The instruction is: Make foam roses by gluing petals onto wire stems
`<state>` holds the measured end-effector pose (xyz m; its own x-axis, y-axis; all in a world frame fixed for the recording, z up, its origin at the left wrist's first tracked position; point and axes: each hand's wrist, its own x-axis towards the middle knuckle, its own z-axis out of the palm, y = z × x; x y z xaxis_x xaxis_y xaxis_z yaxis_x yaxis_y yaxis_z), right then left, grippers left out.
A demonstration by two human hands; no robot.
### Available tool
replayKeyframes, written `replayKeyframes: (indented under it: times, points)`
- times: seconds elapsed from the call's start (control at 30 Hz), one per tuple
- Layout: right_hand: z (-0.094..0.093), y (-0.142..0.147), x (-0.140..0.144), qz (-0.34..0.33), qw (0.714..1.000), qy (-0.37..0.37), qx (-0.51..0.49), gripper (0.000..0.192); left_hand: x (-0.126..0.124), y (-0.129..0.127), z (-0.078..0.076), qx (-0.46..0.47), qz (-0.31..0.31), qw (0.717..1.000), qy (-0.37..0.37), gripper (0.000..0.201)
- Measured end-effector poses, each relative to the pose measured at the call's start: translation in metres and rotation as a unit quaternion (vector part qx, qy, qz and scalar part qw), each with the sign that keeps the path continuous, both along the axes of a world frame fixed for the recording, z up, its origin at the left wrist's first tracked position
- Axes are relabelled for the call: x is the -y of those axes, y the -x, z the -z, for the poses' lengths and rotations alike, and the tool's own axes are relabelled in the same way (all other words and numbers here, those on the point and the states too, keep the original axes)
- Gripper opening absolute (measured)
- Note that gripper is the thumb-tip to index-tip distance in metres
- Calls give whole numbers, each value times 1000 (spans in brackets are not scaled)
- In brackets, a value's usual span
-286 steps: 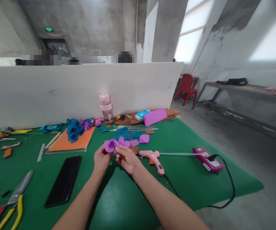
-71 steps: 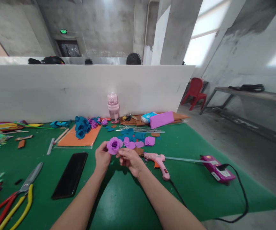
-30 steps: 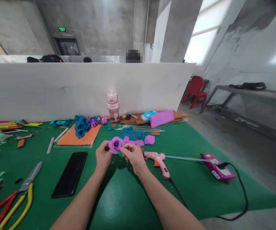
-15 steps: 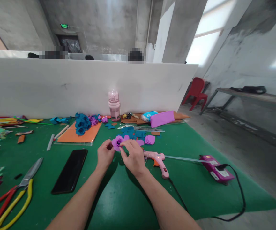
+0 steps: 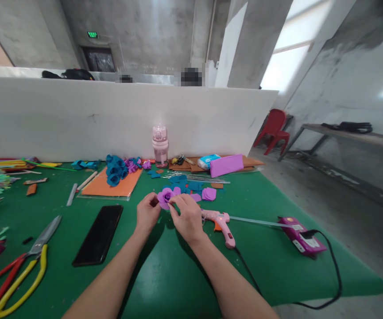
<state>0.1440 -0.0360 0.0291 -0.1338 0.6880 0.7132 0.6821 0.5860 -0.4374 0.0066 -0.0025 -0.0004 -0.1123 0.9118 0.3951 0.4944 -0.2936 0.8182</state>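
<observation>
A purple craft flower (image 5: 166, 196) with rounded petals and a rolled centre is held just above the green tabletop. My left hand (image 5: 148, 214) pinches its left edge. On the other side, my right hand (image 5: 187, 217) grips a petal between thumb and fingertips. Loose purple petals (image 5: 209, 194) lie just beyond my right hand. Beside that hand rests a pink hot glue gun (image 5: 219, 222) with a clear glue stick (image 5: 257, 220) projecting from its back. Blue pieces (image 5: 179, 181) are scattered behind the flower.
A black phone (image 5: 98, 235) and scissors (image 5: 38, 248) with red and yellow handles lie to the left. Blue flowers (image 5: 115, 169) sit on an orange sheet (image 5: 111, 188). A pink bottle (image 5: 160, 146) stands against the white partition (image 5: 118, 115). At right is a purple power box (image 5: 302, 237).
The whole view has shifted slightly. Both hands keep their hold on the purple flower, with only small finger movement.
</observation>
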Motion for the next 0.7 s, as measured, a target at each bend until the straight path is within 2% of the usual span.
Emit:
replayKeyframes:
  times: [0.7]
  points:
    - [2, 1, 1, -16, 1000, -12, 7, 18, 1, -2, -1, 3, -1, 1000, -11, 12]
